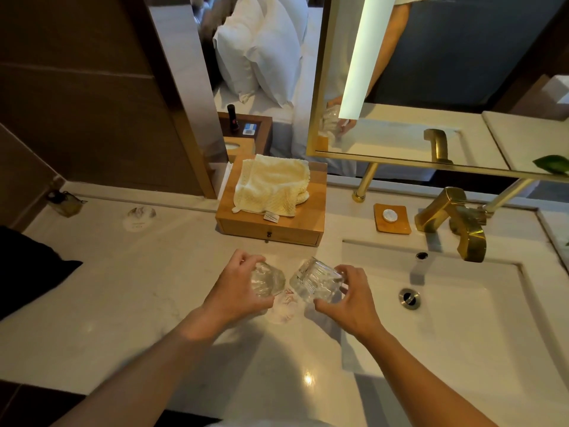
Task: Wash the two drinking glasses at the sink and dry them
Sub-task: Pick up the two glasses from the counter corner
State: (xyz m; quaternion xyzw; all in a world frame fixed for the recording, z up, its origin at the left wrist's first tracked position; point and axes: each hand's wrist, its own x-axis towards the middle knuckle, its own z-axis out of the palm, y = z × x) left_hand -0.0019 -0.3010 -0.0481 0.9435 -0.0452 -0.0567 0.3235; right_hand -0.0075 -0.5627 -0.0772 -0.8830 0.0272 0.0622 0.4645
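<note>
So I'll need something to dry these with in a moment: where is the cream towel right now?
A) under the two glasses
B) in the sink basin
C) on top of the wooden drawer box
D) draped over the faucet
C: the cream towel lies crumpled on top of the wooden drawer box, behind the left glass in the left hand and the right glass in the right hand.
</note>
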